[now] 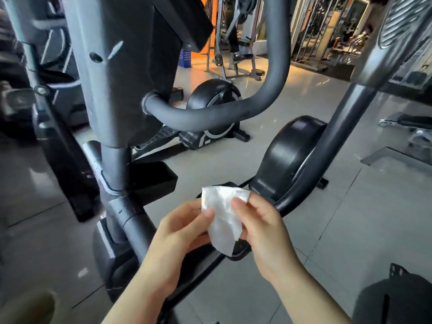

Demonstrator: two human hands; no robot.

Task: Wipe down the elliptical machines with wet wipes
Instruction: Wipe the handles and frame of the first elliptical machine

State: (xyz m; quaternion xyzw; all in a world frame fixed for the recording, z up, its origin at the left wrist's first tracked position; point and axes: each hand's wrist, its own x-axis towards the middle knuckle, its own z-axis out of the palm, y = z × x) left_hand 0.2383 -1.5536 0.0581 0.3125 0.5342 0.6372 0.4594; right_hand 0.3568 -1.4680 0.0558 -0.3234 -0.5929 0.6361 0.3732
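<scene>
While pinched, wet wipe [223, 218] spans left hand [180, 232] and right hand [261, 228] (midair).

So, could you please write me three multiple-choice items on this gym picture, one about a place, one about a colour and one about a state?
1. Where is the wet wipe?
A. draped over the curved handlebar
B. held between both hands, in front of the machine
C. lying on the floor tiles

2. What colour is the wipe?
A. white
B. blue
C. yellow

3. How do the hands hold the wipe?
A. only the left hand touches it
B. both lie flat on it
C. both pinch it, one at each side

Answers: 1 B, the wipe hangs in the air between the left hand and the right hand, below the curved handlebar. 2 A, it shows plain white against the dark frame. 3 C, a thumb of each hand presses on its face.
</scene>
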